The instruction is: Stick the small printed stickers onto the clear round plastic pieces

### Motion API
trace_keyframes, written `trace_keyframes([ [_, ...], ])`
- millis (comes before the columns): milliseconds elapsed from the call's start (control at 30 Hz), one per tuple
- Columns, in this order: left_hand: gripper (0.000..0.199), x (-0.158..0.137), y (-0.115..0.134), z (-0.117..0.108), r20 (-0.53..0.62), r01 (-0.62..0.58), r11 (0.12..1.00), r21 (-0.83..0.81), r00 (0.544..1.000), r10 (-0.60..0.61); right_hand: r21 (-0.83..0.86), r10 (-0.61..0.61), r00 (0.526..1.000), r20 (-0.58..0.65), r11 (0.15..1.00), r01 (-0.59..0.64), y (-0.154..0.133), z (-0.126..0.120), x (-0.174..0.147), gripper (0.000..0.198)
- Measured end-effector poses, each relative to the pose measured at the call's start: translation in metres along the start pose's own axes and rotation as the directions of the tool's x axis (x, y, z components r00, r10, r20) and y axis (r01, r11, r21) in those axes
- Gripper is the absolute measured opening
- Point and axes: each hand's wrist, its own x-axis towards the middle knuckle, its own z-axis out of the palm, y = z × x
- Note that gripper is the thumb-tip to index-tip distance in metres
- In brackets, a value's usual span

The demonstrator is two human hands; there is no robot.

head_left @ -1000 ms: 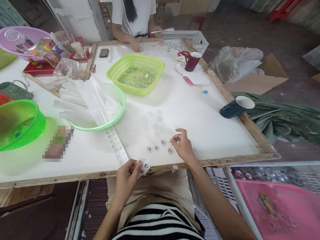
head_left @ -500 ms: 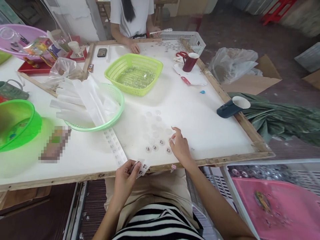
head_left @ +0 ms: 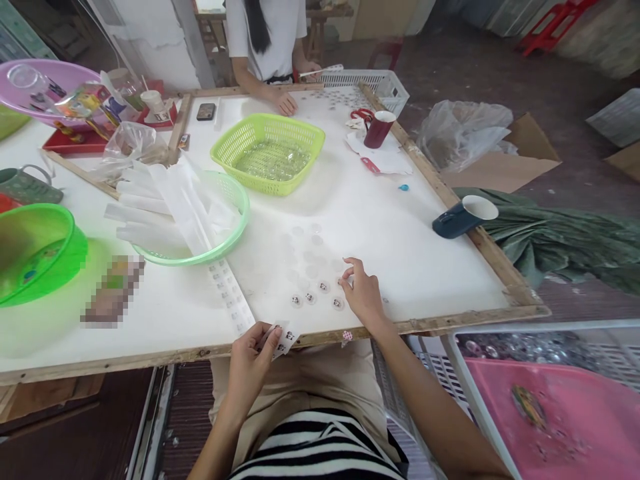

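My left hand (head_left: pixel 254 353) is closed on a sheet of small black-and-white stickers (head_left: pixel 287 339), held at the table's front edge with thumb on top. My right hand (head_left: pixel 361 290) is over the table, its thumb and index finger pinched at a small sticker (head_left: pixel 341 281); the fingers partly hide it. Just left of those fingertips lie several clear round discs bearing stickers, one of them a disc (head_left: pixel 323 287). Farther back are plain clear discs (head_left: pixel 312 271), faint against the white top. A strip of stickers (head_left: pixel 231 297) lies flat, partly beneath the mint basket (head_left: pixel 242 230).
White backing strips (head_left: pixel 175 200) fill the mint basket. A yellow-green basket (head_left: pixel 270 185) holds clear pieces. A dark blue mug (head_left: pixel 453 221) and a red mug (head_left: pixel 379 130) stand right. Wooden strips (head_left: pixel 480 257) edge the table. Across it sits a co-worker (head_left: pixel 270 47).
The view has shifted slightly. My hands are nearly still, the right fingertips staying beside the discs. The co-worker's hand on the table has moved a little to the right.
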Motion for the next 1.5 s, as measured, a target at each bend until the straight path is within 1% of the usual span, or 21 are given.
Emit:
trace_keyframes([
  [133,0.037,0.001,0.002,0.000,-0.001,0.011,1.000,0.002,1.000,-0.011,0.026,-0.002,0.999,-0.043,1.000,0.003,0.001,-0.002,0.003,0.042],
  [200,0.037,0.001,0.002,-0.001,-0.002,0.014,1.000,0.007,1.000,-0.014,0.046,0.003,0.992,-0.124,0.999,0.002,0.004,-0.010,0.005,0.039],
  [267,0.037,0.001,0.001,-0.002,-0.001,0.013,1.000,0.007,1.000,-0.013,0.108,0.037,0.972,-0.230,0.994,-0.013,0.009,-0.022,0.008,0.033],
  [300,0.037,0.001,0.000,-0.002,0.001,0.014,1.000,0.010,1.000,-0.014,0.150,0.065,0.964,-0.259,0.988,-0.026,0.012,-0.029,0.009,0.031],
  [333,0.037,0.002,-0.001,-0.002,0.001,0.015,1.000,0.015,1.000,-0.015,0.194,0.093,0.961,-0.261,0.980,-0.043,0.016,-0.034,0.011,0.029],
  [400,0.037,0.003,-0.002,-0.001,0.005,0.020,0.999,0.029,1.000,-0.020,0.253,0.137,0.972,-0.192,0.964,-0.086,0.024,-0.042,0.012,0.028],
  [467,0.036,0.003,-0.003,0.000,0.015,0.021,0.999,0.033,1.000,-0.022,0.268,0.154,0.981,-0.114,0.956,-0.119,0.030,-0.045,0.013,0.028],
  [533,0.035,0.004,-0.003,0.001,0.023,0.018,1.000,0.023,1.000,-0.018,0.265,0.171,0.983,-0.061,0.953,-0.149,0.036,-0.043,0.011,0.029],
  [633,0.034,0.004,-0.003,0.000,0.025,0.012,1.000,0.028,1.000,-0.013,0.237,0.197,0.980,-0.019,0.953,-0.187,0.039,-0.037,0.009,0.028],
  [733,0.034,0.005,-0.004,-0.001,0.022,0.009,0.999,0.033,1.000,-0.010,0.197,0.203,0.979,-0.002,0.960,-0.199,0.038,-0.031,0.010,0.025],
  [867,0.034,0.003,-0.004,0.002,-0.010,-0.002,1.000,0.030,1.000,0.002,0.152,0.179,0.984,-0.004,0.973,-0.177,0.036,-0.025,0.009,0.022],
  [933,0.035,0.000,-0.003,0.004,-0.011,-0.008,0.999,0.032,1.000,0.009,0.106,0.155,0.987,-0.046,0.983,-0.150,0.039,-0.023,0.008,0.028],
  [967,0.036,-0.001,-0.002,0.004,-0.008,-0.007,1.000,0.030,1.000,0.007,0.048,0.120,0.989,-0.082,0.992,-0.117,0.042,-0.021,0.008,0.031],
  [1067,0.036,-0.004,0.000,0.004,-0.012,0.007,1.000,0.012,1.000,-0.006,-0.072,0.008,0.998,-0.063,0.997,-0.012,0.052,-0.016,0.007,0.034],
  [1133,0.036,-0.005,0.000,0.002,-0.027,0.009,1.000,0.004,1.000,-0.009,-0.081,-0.002,0.999,-0.050,0.997,-0.003,0.057,-0.013,0.005,0.040],
  [1200,0.036,-0.007,0.000,0.001,-0.037,0.010,1.000,-0.002,0.999,-0.010,-0.082,0.015,0.999,-0.052,0.996,-0.020,0.058,-0.012,0.003,0.045],
  [1300,0.036,-0.008,0.001,0.000,-0.028,0.013,0.999,-0.037,1.000,-0.014,-0.123,0.023,0.998,-0.053,0.992,-0.029,0.054,-0.015,0.003,0.048],
  [1367,0.036,-0.007,0.003,0.001,-0.016,0.014,0.997,-0.071,1.000,-0.016,-0.139,0.023,0.995,-0.095,0.990,-0.036,0.045,-0.019,0.001,0.048],
  [1400,0.036,-0.006,0.003,0.001,-0.012,0.012,0.996,-0.089,1.000,-0.013,-0.117,0.031,0.992,-0.125,0.992,-0.046,0.036,-0.021,-0.002,0.047],
  [1467,0.035,-0.005,0.005,0.003,-0.020,0.006,0.992,-0.127,1.000,-0.008,0.013,0.056,0.987,-0.148,0.998,-0.055,0.011,-0.023,-0.016,0.044],
  [1500,0.035,-0.004,0.006,0.004,-0.027,0.006,0.989,-0.150,1.000,-0.010,0.112,0.065,0.991,-0.119,0.992,-0.052,-0.005,-0.023,-0.027,0.041],
])
